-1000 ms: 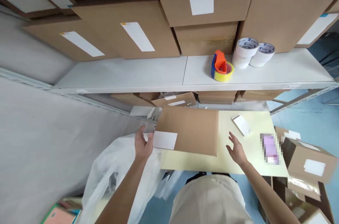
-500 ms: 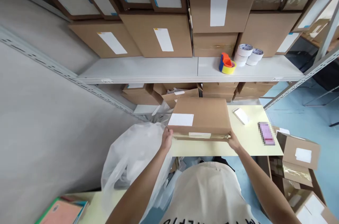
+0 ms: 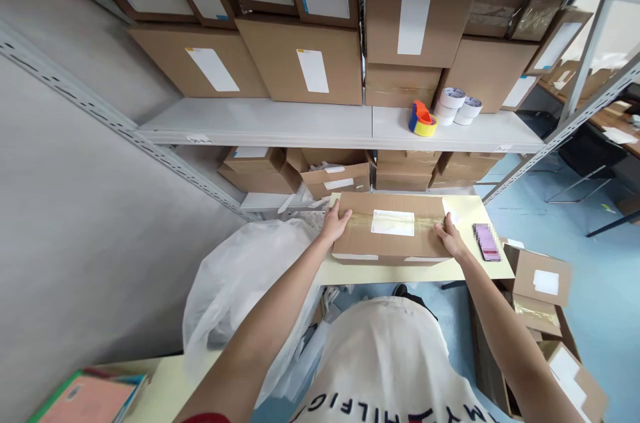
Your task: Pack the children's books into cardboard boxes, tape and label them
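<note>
A closed brown cardboard box (image 3: 393, 245) lies on the pale yellow table (image 3: 380, 273), a strip of clear tape along its upper face. A white label (image 3: 393, 223) sits in the middle of that tape, and more white labels show low on the side facing me. My left hand (image 3: 337, 221) holds the box at its left end, thumb on top. At the right end my right hand (image 3: 450, 236) grips it the same way. The undersides of my fingers are hidden by the box.
Shelving ahead carries stacked boxes (image 3: 315, 66), a tape dispenser (image 3: 423, 120) and white tape rolls (image 3: 453, 103). A pixelated purple item (image 3: 487, 241) lies right of the box. A translucent plastic bag (image 3: 240, 276) bulges on the left; opened cartons (image 3: 543, 276) stand at lower right.
The box has been turned over in my hands, so its taped, labelled side has gone from facing me to facing up. It now rests lower on the table; the camera view has shifted slightly.
</note>
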Motion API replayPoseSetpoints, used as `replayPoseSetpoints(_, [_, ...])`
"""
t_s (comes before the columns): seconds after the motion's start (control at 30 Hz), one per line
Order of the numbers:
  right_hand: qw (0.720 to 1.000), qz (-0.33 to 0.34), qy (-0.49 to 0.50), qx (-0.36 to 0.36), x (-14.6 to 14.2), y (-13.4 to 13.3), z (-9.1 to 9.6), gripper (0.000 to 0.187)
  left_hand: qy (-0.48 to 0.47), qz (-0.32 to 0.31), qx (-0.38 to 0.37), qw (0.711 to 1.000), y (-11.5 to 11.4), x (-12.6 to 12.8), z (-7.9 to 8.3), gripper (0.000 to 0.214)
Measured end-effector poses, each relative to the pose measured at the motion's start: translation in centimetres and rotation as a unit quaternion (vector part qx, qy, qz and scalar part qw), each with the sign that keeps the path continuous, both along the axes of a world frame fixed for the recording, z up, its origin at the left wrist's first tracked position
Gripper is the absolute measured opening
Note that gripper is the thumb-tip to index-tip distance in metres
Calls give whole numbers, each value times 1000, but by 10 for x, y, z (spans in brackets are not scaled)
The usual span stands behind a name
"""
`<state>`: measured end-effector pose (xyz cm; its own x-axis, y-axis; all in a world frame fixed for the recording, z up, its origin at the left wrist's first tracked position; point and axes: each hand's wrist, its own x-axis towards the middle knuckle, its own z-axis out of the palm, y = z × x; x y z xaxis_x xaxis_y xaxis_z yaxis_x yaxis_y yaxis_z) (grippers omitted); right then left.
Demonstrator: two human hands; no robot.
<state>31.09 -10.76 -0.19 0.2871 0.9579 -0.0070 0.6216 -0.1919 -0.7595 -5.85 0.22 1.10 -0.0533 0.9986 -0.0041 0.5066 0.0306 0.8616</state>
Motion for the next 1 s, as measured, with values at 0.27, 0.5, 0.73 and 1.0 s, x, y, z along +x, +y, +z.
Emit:
replayPoseSetpoints(0.27, [969,70,-223,78,-25,-20,3,72,223,-55,139,963,-28,9,22,49])
replayPoseSetpoints(0.5, [968,88,-226,60,-27,-13,10,82,343,-213,102,909,-64,43,45,59])
replayPoseSetpoints(0.73, [985,162,36,53,-5,-19,4,94,278,-364,107,882,-75,128,58,61])
replayPoseSetpoints(1.0, [987,132,93,-17,75,6,-50,71,238,-442,116,857,-49,251,72,49])
